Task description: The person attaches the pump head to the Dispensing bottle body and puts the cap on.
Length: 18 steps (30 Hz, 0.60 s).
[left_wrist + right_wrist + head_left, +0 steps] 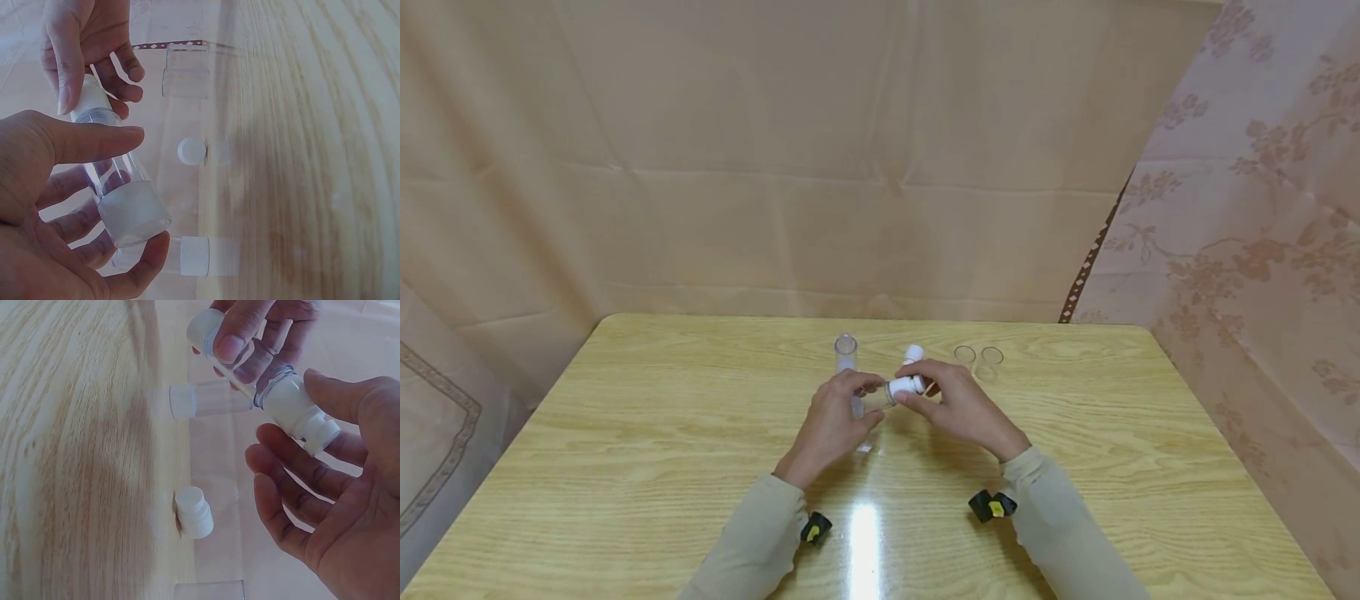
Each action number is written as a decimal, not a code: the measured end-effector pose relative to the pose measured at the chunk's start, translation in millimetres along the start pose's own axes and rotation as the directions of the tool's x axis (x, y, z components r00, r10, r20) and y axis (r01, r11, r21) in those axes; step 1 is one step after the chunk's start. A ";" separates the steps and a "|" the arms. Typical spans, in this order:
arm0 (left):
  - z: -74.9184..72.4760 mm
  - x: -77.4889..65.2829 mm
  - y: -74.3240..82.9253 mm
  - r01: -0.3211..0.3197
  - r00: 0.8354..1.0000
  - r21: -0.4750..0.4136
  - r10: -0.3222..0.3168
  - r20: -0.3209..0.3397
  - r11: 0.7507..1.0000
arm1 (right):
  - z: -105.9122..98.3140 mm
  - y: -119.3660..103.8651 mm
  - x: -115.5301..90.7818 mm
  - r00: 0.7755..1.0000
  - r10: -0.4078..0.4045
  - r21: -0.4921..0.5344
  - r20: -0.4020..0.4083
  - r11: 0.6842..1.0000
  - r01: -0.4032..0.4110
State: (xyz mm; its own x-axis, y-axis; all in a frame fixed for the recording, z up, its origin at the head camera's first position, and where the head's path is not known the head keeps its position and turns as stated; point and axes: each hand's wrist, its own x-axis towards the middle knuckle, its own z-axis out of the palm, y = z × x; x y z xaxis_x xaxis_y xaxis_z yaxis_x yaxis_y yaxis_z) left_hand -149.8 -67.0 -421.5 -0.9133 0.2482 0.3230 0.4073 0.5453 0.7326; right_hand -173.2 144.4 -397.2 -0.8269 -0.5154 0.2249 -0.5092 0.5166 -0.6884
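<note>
My left hand [838, 417] grips a clear bottle [129, 165] with a white base [134, 212], thumb across one side and fingers curled round the other. The bottle is tilted above the table. At its mouth sits a white pump head [290, 406], its collar right at the clear rim. The right hand [958, 404] pinches that pump head between thumb and fingers. In the right wrist view, the small spout end points away from the bottle towards the right palm.
A second white pump head [195, 515] stands on the table beyond the right hand. Another clear bottle [846, 362] with a white base stands beyond the left hand. Two clear caps [965, 355] are at the back right of the wood-grain table [662, 433]. Beige cloth [760, 167] hangs behind.
</note>
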 end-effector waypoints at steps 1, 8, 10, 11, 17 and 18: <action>-0.1 -0.1 0.3 0.001 1.000 -0.001 -0.001 0.000 1.000 | 0.2 0.2 0.2 1.000 0.002 -0.001 -0.001 1.000 -0.002; 0.3 0.0 0.2 0.007 1.000 0.003 -0.007 -0.003 1.000 | 0.6 0.0 0.7 1.000 0.016 -0.011 -0.002 1.000 -0.016; 0.4 0.0 0.0 0.006 1.000 0.005 -0.006 -0.006 1.000 | 0.2 -0.7 0.4 1.000 0.021 -0.011 -0.001 1.000 -0.021; 0.5 0.0 -0.1 0.005 1.000 0.006 -0.005 -0.007 1.000 | 0.0 -1.2 0.1 1.000 0.025 -0.009 -0.002 1.000 -0.025; 0.6 0.1 -0.3 0.000 1.000 0.002 0.000 -0.005 1.000 | -1.1 -1.9 -2.3 1.000 0.004 -0.007 -0.016 1.000 -0.004; 0.5 0.1 -0.3 0.000 1.000 0.001 0.000 -0.006 1.000 | -1.2 -1.8 -2.6 1.000 -0.006 -0.011 -0.018 1.000 0.005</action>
State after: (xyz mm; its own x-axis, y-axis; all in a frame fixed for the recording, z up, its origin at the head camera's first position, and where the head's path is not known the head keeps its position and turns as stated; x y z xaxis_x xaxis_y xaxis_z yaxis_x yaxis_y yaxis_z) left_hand -150.0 -66.7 -422.0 -0.9134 0.2434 0.3263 0.4070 0.5465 0.7319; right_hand -170.4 145.7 -395.8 -0.8281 -0.5062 0.2408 -0.5162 0.5213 -0.6796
